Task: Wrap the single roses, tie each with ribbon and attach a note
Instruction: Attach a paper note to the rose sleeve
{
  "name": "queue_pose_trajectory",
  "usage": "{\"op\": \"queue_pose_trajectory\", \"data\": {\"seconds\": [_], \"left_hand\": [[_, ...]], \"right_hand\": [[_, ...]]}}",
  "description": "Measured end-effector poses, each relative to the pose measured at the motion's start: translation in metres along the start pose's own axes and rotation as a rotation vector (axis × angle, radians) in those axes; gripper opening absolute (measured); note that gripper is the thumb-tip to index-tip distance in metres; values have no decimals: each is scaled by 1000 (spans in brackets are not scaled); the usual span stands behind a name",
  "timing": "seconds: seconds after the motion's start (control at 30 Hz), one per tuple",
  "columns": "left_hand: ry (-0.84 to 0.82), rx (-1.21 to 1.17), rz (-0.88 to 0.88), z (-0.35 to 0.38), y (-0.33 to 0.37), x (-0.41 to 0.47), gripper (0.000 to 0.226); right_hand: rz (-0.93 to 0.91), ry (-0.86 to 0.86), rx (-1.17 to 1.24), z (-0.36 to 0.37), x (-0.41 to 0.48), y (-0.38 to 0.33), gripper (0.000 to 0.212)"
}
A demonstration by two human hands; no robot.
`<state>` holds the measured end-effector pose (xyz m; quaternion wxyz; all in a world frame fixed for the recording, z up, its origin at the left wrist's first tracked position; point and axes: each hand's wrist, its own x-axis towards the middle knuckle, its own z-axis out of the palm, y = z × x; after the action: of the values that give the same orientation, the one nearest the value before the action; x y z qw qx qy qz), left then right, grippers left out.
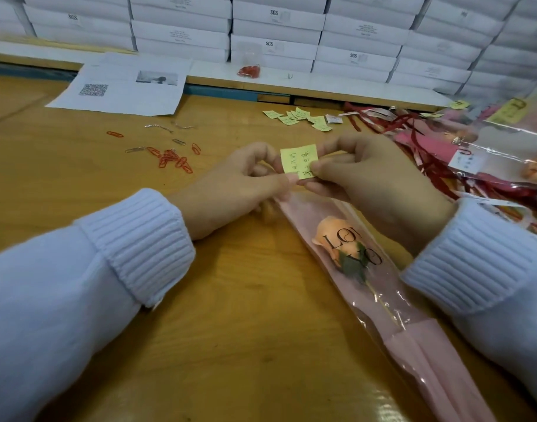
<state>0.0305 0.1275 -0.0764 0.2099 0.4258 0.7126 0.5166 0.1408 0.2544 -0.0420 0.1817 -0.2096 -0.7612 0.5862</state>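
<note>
A small yellow note with handwriting is held over the top edge of a pink and clear sleeve. Inside that sleeve lies a peach rose under black lettering, stem pointing toward me. My left hand pinches the note's lower left edge, and my right hand pinches its right side between thumb and fingers. Whether a clip is under the fingers is hidden.
Red and silver paper clips lie scattered left of my hands. More yellow notes sit behind. Wrapped roses and red ribbons pile up at the right. A printed sheet and stacked white boxes line the back.
</note>
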Motion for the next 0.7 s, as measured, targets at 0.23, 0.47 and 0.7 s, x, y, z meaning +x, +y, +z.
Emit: {"op": "queue_pose_trajectory", "data": {"seconds": [0.23,0.47,0.7], "left_hand": [[48,36,21,1,-1,0,14],[99,52,31,1,0,0,22],[103,193,96,1,-1,-1,23]], "right_hand": [[-42,-126,-104,-8,-1,3,10],[-36,-301,-342,-15,-2,4,6],[-82,-202,-206,-15,2,5,11]]}}
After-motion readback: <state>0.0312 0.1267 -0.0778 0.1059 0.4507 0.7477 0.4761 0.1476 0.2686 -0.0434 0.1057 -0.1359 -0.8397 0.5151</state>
